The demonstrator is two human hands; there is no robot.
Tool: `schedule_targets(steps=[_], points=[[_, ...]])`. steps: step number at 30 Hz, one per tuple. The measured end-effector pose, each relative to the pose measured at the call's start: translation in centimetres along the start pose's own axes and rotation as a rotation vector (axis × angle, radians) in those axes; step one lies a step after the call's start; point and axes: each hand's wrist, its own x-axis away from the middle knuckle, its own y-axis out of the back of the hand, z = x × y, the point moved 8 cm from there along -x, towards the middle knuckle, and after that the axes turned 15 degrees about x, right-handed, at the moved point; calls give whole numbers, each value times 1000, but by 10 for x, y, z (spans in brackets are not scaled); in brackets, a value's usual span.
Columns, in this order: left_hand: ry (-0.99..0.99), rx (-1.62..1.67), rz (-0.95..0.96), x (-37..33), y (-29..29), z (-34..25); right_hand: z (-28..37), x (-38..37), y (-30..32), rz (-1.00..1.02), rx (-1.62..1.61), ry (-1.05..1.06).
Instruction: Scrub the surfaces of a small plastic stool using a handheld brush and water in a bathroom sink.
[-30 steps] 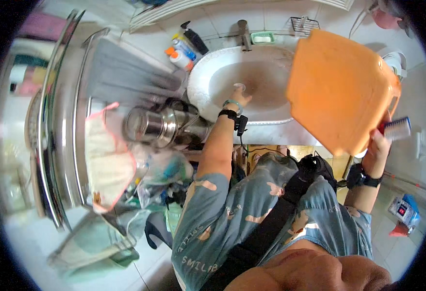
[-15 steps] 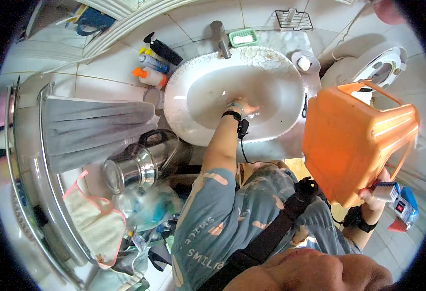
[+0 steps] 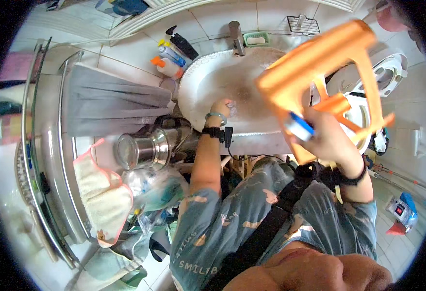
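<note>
My right hand (image 3: 330, 138) is closed round a blue-and-white scrubbing brush (image 3: 299, 127) and a part of an orange plastic stool (image 3: 315, 56). The stool is tilted over the right side of the white washbasin (image 3: 188, 87), its open frame turned up. In the basin, at the left, my left hand (image 3: 221, 107) is closed at the surface of cloudy water (image 3: 252, 92). A small wet, pale patch shows at its fingers, too unclear to name. A bracelet (image 3: 216, 117) and a black strap ring that wrist.
A tap (image 3: 236, 36) and green soap dish (image 3: 256, 39) stand behind the basin. Several bottles (image 3: 174, 53) are at its back left. To the left are a grey towel (image 3: 121, 104) and a metal flask (image 3: 145, 148). A toilet (image 3: 390, 68) stands at the right.
My right hand has lifted the stool and brush from the lower right up to the basin, turning the stool over. My left hand has moved left in the basin, and its fingers have closed.
</note>
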Motion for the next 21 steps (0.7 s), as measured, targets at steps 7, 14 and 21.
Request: schedule_targets(steps=[7,14,21], points=[[17,558,-238,75,26,-18,39,-80,-74,163,230,270],[-50,890,-364,115,37,-21,20,-95,-161,320,598,187],[-185,508,-433,117,37,-28,21,-90,-140,337,393,341]])
